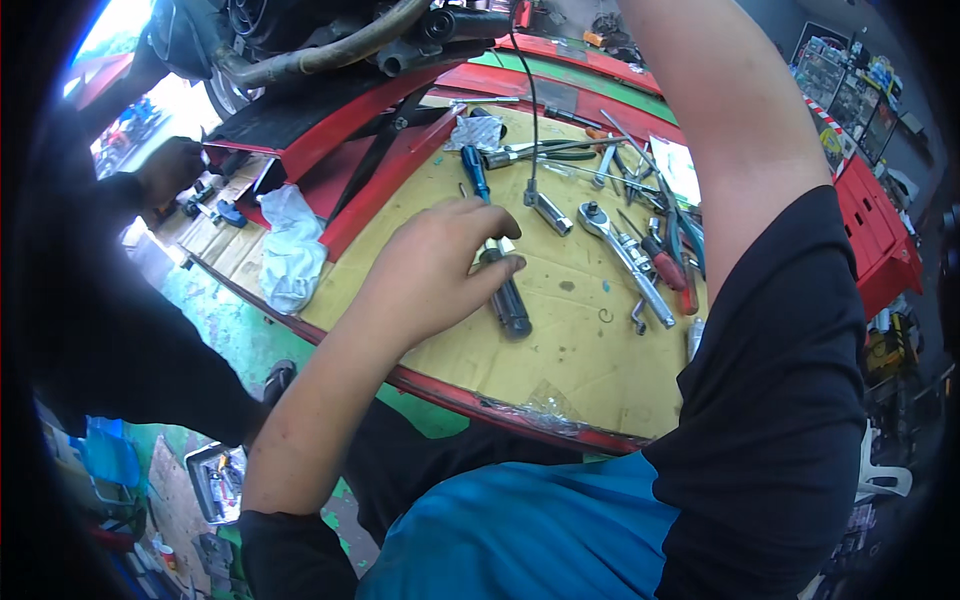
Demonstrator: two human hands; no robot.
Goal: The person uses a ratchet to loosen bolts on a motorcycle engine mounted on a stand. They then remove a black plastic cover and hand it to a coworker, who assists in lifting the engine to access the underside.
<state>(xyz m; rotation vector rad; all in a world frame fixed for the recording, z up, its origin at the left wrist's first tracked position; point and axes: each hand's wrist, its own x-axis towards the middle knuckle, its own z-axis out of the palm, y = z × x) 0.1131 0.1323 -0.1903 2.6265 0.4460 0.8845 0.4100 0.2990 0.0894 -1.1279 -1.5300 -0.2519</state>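
My left hand [445, 262] hovers palm down over the cardboard-covered bench top [560, 350], fingers half curled, thumb and index finger apart. Under its thumb lies a black-handled tool [510, 303], its upper part hidden by the hand. A small pale piece [497, 246] shows in the gap between thumb and index finger; whether it belongs to that tool I cannot tell. Beyond my knuckles is a blue-handled screwdriver [475, 172]. My right arm reaches up past the top edge, so that hand is out of the picture. A dark cable with a metal socket end [548, 210] hangs down onto the bench.
A ratchet [625, 262], a red-handled screwdriver [660, 262] and several pliers lie at the right. Left stands a red lift [375, 150] under a motorcycle [330, 40], beside a white plastic bag [290, 250]. Another person's hand [172, 170] is at the far left.
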